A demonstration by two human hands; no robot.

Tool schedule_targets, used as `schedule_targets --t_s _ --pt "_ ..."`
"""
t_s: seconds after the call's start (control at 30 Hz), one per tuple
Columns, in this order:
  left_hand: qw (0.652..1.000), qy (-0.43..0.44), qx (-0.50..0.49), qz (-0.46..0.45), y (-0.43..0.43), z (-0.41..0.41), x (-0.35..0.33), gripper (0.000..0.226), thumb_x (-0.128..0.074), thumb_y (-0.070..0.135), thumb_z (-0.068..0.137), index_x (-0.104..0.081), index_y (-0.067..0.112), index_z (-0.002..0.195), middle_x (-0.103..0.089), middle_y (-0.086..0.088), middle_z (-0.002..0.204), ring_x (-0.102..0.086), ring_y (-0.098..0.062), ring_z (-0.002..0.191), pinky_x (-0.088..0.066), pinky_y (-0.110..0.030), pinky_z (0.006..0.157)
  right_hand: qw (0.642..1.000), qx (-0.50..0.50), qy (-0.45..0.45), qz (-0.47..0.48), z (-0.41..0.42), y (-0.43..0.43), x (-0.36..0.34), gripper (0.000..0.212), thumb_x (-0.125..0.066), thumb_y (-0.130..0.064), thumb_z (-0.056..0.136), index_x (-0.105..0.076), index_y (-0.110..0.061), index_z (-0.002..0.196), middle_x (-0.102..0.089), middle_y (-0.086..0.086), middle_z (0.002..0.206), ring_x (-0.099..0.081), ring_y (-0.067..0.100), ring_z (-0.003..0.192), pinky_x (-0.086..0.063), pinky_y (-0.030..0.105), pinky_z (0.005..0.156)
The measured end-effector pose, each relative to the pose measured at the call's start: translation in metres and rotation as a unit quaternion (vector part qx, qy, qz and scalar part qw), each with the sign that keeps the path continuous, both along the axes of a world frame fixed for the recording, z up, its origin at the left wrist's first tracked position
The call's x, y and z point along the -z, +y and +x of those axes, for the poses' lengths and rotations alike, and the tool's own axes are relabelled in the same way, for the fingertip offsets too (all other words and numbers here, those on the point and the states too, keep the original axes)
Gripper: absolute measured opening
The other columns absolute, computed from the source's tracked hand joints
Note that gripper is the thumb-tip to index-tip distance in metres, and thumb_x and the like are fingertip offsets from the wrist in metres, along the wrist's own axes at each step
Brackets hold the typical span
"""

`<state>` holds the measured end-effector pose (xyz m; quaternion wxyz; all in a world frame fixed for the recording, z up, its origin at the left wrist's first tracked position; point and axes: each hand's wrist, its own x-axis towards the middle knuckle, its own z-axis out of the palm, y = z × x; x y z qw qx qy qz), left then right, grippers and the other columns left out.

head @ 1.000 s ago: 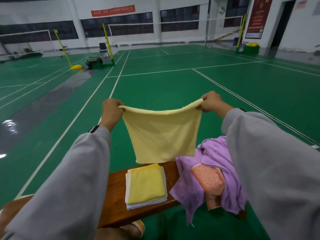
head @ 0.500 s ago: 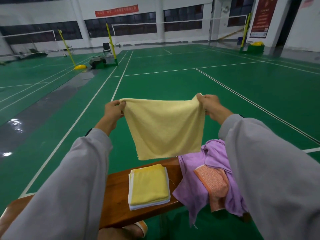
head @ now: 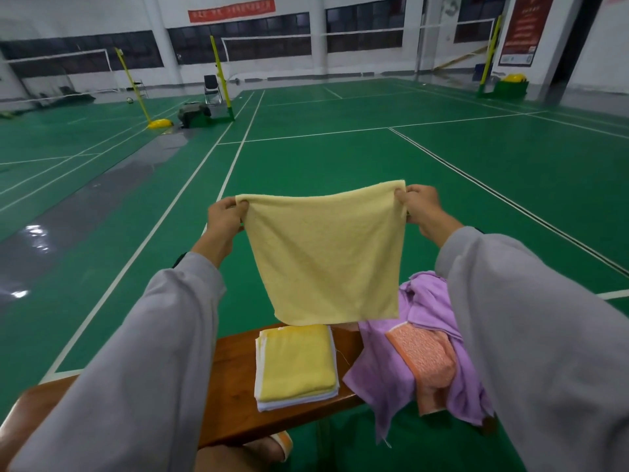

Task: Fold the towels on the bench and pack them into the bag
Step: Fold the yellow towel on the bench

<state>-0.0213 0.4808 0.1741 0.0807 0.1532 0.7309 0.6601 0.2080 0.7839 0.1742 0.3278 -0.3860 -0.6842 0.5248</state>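
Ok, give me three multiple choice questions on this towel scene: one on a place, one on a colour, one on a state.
1. Where does the folded stack lie? A on the bench, B on the floor, C in a bag.
2. What colour is the held towel? A purple, B orange, C yellow.
3. How is the held towel? A crumpled, B spread flat, C rolled up.
1 A: it rests on the wood. 2 C: the cloth is pale yellow. 3 B: the left hand and right hand pinch its top corners.
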Motion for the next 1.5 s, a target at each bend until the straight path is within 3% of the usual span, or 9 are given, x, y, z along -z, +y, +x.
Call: schedule_targets --t_s 0.23,0.4,0.6,0.77,1.03,1.17,1.27,1.4,1.5 --pt "0.999 -0.029 -0.017 0.030 0.006 -0.004 -0.009 0.008 -0.055 0.018 0.105 -0.061 0.014 0.101 -0.060 -0.005 0.094 -0.060 -0.018 0.071 -0.049 -0.029 0.054 0.998 -0.024 0.055 -0.036 -0.010 0.008 -0.006 0.006 -0.065 -0.024 0.098 -0.069 -0.022 0.102 -0.069 -0.003 0.104 -0.062 0.020 0.096 -0.050 0.038 0.079" --pt "0.998 -0.008 0.000 0.070 -0.007 0.013 -0.024 0.007 -0.057 0.017 0.103 -0.063 0.015 0.101 -0.064 -0.005 0.101 -0.064 -0.022 0.093 -0.057 -0.041 0.088 0.992 -0.022 0.108 -0.059 0.002 -0.007 -0.011 0.006 -0.064 -0.020 0.098 -0.068 -0.016 0.099 -0.072 0.008 0.106 -0.066 0.024 0.092 -0.058 0.043 0.088" --pt "1.000 0.010 0.005 0.014 -0.042 0.059 0.007 0.013 -0.066 0.025 0.099 -0.068 0.013 0.100 -0.068 -0.010 0.112 -0.061 -0.025 0.107 -0.050 -0.042 0.099 0.990 0.011 0.105 -0.097 0.046 -0.030 0.016 0.007 -0.066 -0.018 0.093 -0.068 -0.013 0.098 -0.068 0.005 0.090 -0.063 0.023 0.080 -0.058 0.038 0.074" --pt "0.999 -0.035 0.010 -0.002 -0.064 0.101 0.056 0.018 -0.068 0.021 0.098 -0.066 0.010 0.084 -0.063 -0.010 0.081 -0.059 -0.022 0.069 -0.060 -0.038 0.068 0.986 -0.009 -0.002 -0.169 0.086 -0.046 0.077 0.024 -0.070 -0.014 0.093 -0.064 -0.005 0.114 -0.066 0.012 0.093 -0.062 0.026 0.078 -0.058 0.041 0.073" --pt "0.947 -0.109 0.098 -0.286 -0.096 0.152 0.165 0.029 -0.067 0.020 0.099 -0.054 0.006 0.076 -0.047 -0.009 0.064 -0.043 -0.019 0.049 -0.039 -0.025 0.042 0.918 -0.176 -0.258 -0.247 0.153 -0.079 0.189 0.030 -0.062 -0.010 0.099 -0.054 -0.002 0.127 -0.061 0.016 0.118 -0.061 0.030 0.096 -0.054 0.039 0.067" --pt "0.955 -0.060 0.070 -0.282 -0.095 0.144 0.180 0.024 -0.060 0.026 0.102 -0.057 0.008 0.085 -0.050 -0.009 0.069 -0.049 -0.022 0.058 -0.045 -0.030 0.054 0.940 -0.145 -0.234 -0.199 0.147 -0.079 0.211 0.019 -0.058 -0.004 0.099 -0.056 0.001 0.117 -0.060 0.017 0.120 -0.060 0.033 0.105 -0.056 0.043 0.081" --pt "0.957 0.017 0.026 -0.287 -0.084 0.127 0.174 0.030 -0.059 0.032 0.102 -0.064 0.006 0.116 -0.068 -0.020 0.099 -0.065 -0.034 0.088 -0.052 -0.034 0.072 0.963 -0.096 -0.199 -0.154 0.132 -0.068 0.211 0.011 -0.055 -0.003 0.097 -0.061 0.005 0.101 -0.060 0.019 0.101 -0.059 0.031 0.087 -0.053 0.038 0.068" --pt "0.952 0.089 0.002 -0.293 -0.057 0.109 0.168 0.031 -0.056 0.037 0.103 -0.062 0.010 0.117 -0.068 -0.016 0.096 -0.062 -0.026 0.075 -0.046 -0.028 0.051 0.979 -0.052 -0.173 -0.098 0.106 -0.043 0.210 0.018 -0.054 -0.006 0.090 -0.064 -0.008 0.105 -0.067 0.018 0.098 -0.067 0.032 0.079 -0.057 0.034 0.058" --pt "0.950 0.082 -0.008 -0.301 -0.037 0.088 0.181 0.033 -0.055 0.044 0.101 -0.063 0.015 0.116 -0.070 -0.014 0.102 -0.068 -0.034 0.089 -0.060 -0.047 0.076 0.976 -0.057 -0.182 -0.109 0.087 -0.029 0.216 0.018 -0.054 -0.007 0.092 -0.062 -0.010 0.108 -0.067 0.015 0.101 -0.069 0.034 0.088 -0.060 0.036 0.057"
